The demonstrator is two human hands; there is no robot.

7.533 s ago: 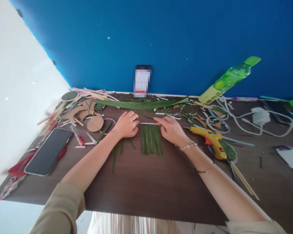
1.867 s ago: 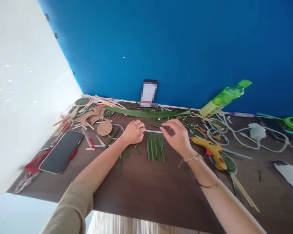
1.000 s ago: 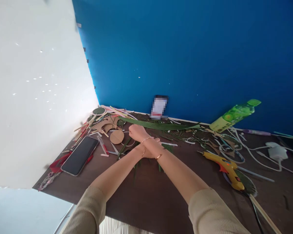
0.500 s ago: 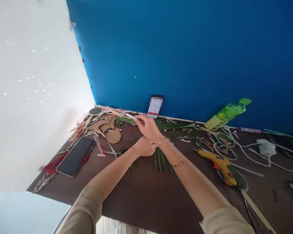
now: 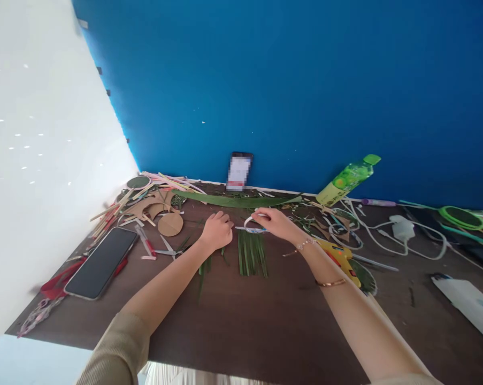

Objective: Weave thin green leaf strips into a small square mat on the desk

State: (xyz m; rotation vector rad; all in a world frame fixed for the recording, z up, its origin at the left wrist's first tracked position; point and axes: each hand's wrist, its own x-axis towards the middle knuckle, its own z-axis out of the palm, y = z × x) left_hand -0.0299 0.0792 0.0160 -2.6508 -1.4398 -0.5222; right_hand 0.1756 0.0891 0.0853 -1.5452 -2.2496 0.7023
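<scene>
My right hand (image 5: 276, 222) pinches a thin white loop (image 5: 247, 223), perhaps a narrow roll of tape; a white strip stretches from it toward my left hand. My left hand (image 5: 217, 231) is closed, fingers curled down, and whatever it holds is hidden beneath it. Between and just below the hands lies a row of narrow green leaf strips (image 5: 252, 255) side by side on the table. More leaf strips (image 5: 204, 270) stick out under my left wrist. One long green leaf (image 5: 237, 201) lies behind both hands.
Scissors (image 5: 169, 248), a cardboard disc (image 5: 170, 224) and a black phone (image 5: 101, 262) lie left. A lit phone (image 5: 239, 172) leans on the blue wall. Right are a green bottle (image 5: 347, 182), a yellow glue gun (image 5: 341, 255) partly behind my forearm, and a white charger (image 5: 401, 228).
My right hand has come back from the far left, uncrossing from over my left hand, and now sits to its right with the white loop. The view has shifted right.
</scene>
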